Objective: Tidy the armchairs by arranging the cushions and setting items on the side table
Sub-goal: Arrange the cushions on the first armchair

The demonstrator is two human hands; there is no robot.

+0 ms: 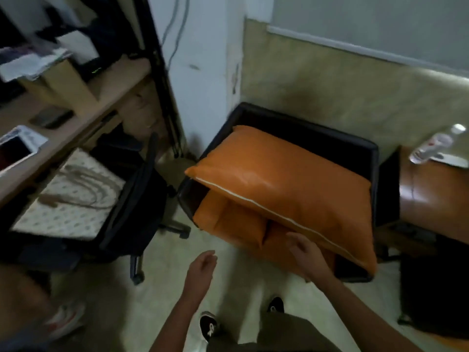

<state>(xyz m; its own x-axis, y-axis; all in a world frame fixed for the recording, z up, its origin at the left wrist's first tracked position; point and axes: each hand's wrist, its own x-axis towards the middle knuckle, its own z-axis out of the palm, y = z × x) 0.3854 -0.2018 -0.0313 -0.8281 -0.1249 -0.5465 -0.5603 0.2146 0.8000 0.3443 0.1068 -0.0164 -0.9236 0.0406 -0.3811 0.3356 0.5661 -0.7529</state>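
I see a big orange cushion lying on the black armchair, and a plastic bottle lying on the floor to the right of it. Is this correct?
Not quite. The head view shows the plastic bottle lying on the brown side table to the right of the black armchair, not on the floor. The rest holds: the big orange cushion lies on the armchair.

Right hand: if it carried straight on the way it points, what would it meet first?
Probably the large orange cushion lying across the armchair. The right hand reaches up and forward, fingers just short of the cushion's piped front edge. Depth is unclear; it may already touch.
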